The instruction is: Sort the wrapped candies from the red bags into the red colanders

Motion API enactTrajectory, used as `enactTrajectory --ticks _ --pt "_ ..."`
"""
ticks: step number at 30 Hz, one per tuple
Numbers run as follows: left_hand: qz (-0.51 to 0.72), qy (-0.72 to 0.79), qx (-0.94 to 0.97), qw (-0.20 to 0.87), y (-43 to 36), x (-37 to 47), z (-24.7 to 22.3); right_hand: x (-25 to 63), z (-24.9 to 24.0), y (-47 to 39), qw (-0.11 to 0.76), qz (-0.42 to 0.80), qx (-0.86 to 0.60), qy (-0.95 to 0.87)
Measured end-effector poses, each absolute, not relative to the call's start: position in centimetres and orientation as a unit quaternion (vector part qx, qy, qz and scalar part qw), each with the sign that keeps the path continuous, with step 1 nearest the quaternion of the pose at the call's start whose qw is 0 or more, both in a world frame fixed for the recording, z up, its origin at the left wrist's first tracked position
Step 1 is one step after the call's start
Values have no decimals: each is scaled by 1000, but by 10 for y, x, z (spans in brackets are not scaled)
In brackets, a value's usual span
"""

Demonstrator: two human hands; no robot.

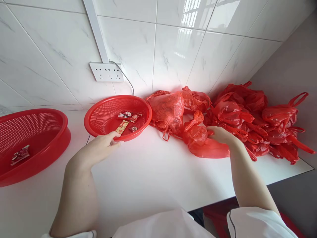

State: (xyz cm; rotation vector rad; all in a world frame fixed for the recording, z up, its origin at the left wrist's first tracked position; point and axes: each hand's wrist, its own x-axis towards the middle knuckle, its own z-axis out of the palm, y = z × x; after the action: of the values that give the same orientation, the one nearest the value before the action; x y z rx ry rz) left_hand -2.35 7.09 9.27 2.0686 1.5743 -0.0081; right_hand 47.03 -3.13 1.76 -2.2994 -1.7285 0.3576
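My left hand (105,147) is at the front rim of a round red basket (92,115), thumb and fingers closed near the lower end of a cream packet (122,127); whether they grip the packet or the rim is hard to tell. Several small wrapped packets (134,118) lie inside that basket. On the right, my right hand (219,135) holds a red plastic bag (210,147) lying on the white table, its fingertips partly hidden by the film.
Another red basket (49,145) at the far left holds a wrapped packet (21,155). Knotted red bags (230,112) are heaped at the right, and more bags (170,107) lean against the tiled wall. A socket panel (107,72) with a cable is above the middle basket.
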Motion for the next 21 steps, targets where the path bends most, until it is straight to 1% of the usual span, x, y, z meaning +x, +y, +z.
enactTrajectory --ticks 2,3,6,7,9,10,12,16,18,21 --pt "3 580 770 265 71 -23 91 462 33 -37 138 175 -767 -602" --pt "9 575 775 262 71 -22 91 456 42 -41 164 215 -749 -605" --pt "48 543 799 254 65 -12 94 433 69 -52 308 343 -660 -593" --pt "67 529 807 254 63 -7 96 424 75 -54 359 370 -627 -584" --pt "108 501 818 260 56 5 100 405 83 -54 444 378 -581 -568" --pt "131 486 822 264 52 10 102 395 84 -53 471 369 -572 -561" --pt "189 451 830 269 43 20 106 375 83 -47 476 341 -588 -558" --pt "310 395 824 261 23 31 112 335 80 -29 414 272 -675 -548" --pt "341 386 818 255 15 32 114 317 84 -27 384 243 -680 -576" --pt "360 388 812 247 11 29 117 296 97 -40 358 160 -666 -634"
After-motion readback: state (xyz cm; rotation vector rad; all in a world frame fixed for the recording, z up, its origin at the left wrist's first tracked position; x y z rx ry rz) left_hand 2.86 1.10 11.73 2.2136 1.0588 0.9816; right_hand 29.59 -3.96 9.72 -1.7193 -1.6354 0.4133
